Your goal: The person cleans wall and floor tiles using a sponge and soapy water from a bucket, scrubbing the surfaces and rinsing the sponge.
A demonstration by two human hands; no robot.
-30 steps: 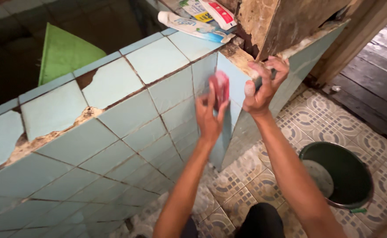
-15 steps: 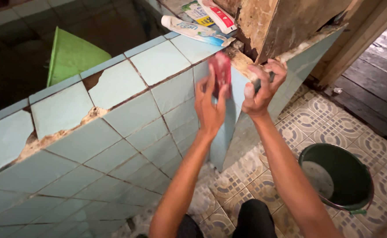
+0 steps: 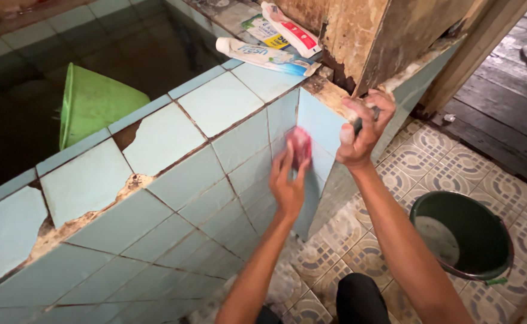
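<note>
My left hand (image 3: 287, 180) presses a pink-red scrubbing pad (image 3: 301, 146) flat against the outer face of a pale blue tiled water basin wall (image 3: 173, 180), near its corner. My right hand (image 3: 362, 129) is closed around a small dark object at the wall's corner edge, just right of the pad. What that dark object is cannot be made out. Several tiles along the wall's top are cracked and chipped.
A green plastic dipper (image 3: 92, 105) floats in the dark water inside the basin. Tubes and sachets (image 3: 269, 48) lie on the basin's far corner ledge. A dark green bucket (image 3: 464, 237) stands on the patterned floor tiles at right, near a wooden doorway.
My left hand has slid the pad down the tile face from near the top edge. The right hand stays at the corner, slightly lower.
</note>
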